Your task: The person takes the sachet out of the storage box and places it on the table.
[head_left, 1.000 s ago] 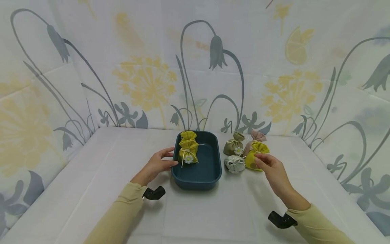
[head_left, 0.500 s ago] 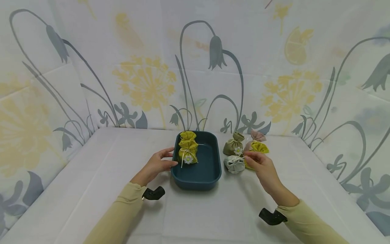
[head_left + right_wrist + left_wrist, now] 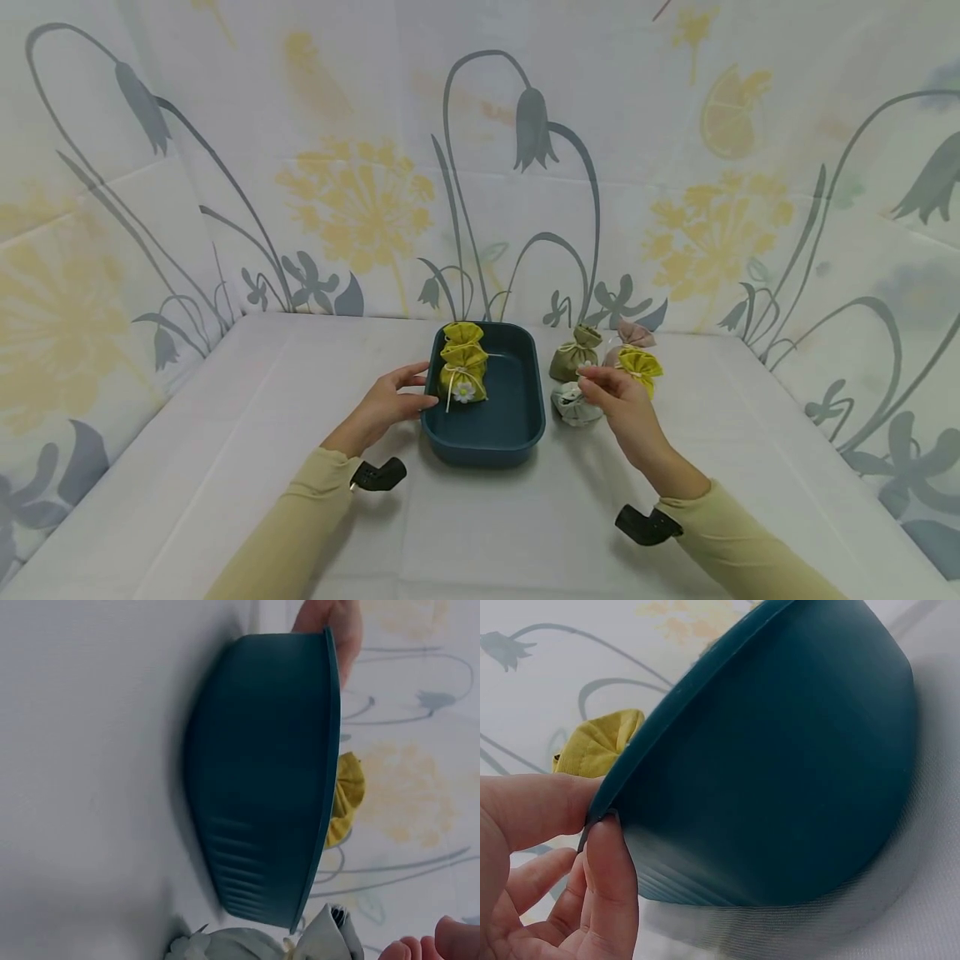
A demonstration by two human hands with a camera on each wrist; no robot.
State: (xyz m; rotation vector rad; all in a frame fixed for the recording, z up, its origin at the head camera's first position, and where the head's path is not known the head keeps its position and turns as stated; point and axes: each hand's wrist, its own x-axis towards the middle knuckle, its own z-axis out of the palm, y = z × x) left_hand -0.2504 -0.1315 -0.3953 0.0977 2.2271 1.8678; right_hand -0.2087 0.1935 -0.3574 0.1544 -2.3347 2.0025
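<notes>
My left hand pinches the left rim of a deep teal tub, with thumb and forefinger on either side of the edge in the left wrist view. Inside the tub, along its left, stand two small drawstring pouches: a yellow pouch behind, and an olive-yellow pouch with a white flower in front. My right hand hovers by a pale grey-green pouch right of the tub. In the right wrist view its fingertips show apart from that pouch's gathered top, holding nothing.
Behind my right hand stand an olive-green pouch, a pink pouch and a bright yellow pouch, close together. A white cloth covers the table. A flower-printed curtain rises along its back.
My right hand has moved left from the bright yellow pouch to the pale grey-green one. The left hand, the tub and the pouches have stayed in place.
</notes>
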